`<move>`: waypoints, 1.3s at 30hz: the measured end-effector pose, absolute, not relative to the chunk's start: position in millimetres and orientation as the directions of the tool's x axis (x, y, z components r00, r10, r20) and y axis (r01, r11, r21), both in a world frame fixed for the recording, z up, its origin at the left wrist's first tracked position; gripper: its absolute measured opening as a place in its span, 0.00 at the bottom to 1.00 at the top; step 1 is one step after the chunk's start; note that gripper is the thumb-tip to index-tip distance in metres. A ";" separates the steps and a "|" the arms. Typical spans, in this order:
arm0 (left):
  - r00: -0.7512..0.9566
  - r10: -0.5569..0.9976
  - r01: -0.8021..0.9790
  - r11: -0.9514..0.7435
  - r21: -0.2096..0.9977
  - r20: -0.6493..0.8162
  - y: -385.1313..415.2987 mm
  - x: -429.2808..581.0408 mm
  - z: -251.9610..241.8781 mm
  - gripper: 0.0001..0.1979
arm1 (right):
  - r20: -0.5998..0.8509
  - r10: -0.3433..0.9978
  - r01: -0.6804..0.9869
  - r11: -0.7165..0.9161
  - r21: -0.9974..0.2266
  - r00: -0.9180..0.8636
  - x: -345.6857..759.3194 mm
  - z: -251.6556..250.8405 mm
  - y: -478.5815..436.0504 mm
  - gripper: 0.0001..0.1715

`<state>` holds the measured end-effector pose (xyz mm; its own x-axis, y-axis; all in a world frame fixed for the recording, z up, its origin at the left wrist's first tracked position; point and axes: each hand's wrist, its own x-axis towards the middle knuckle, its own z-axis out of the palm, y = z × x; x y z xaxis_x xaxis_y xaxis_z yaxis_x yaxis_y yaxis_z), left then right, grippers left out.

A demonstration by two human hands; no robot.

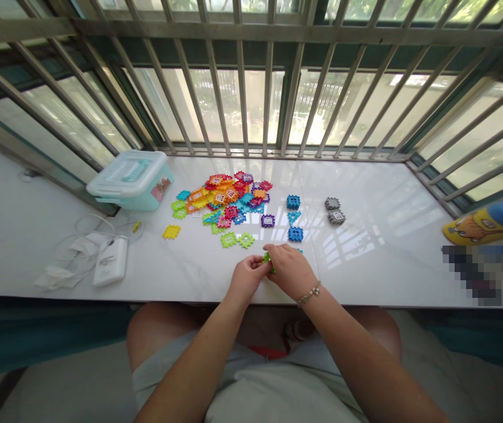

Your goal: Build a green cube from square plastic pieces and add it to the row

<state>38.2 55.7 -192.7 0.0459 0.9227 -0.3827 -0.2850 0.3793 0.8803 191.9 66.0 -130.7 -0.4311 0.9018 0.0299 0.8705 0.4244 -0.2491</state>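
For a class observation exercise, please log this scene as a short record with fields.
Surface: white marble counter
Left hand: pinching small green plastic piece
Right hand: also on that piece
Right wrist: bracelet
Nearest things: blue square piece, lime-green piece
Main heap: multicoloured plastic pieces
Container: lidded pale blue plastic box

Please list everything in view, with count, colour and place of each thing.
white marble ledge: one, white, under everything
lidded plastic box: one, pale teal, left
pile of plastic tiles: one, mixed colours, centre
blue square plastic tiles: two, blue, right of pile
grey square plastic tiles: two, grey, further right
white charger with cables: one, white, front left
printed cloth item: one, blue and yellow, far right
green plastic piece: one, green, between hands
left hand: one, bare, on green piece
right hand: one, braceleted, on green piece
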 end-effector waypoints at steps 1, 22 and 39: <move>0.048 0.924 -0.266 0.378 0.887 -0.379 55.4 38.7 -193.5 0.27 | 0.026 0.901 0.871 0.426 -0.245 -0.433 192.3 -131.0 66.3 0.31; 0.115 0.991 0.498 -0.123 0.858 0.076 38.9 -5.8 -215.1 0.19 | -0.169 0.949 0.960 0.249 -0.125 -0.268 364.9 -141.9 130.9 0.34; 0.190 0.968 0.638 -0.249 0.729 0.165 40.3 -1.3 -212.1 0.14 | -0.136 0.905 0.895 0.358 -0.267 -0.403 383.7 -158.5 144.2 0.32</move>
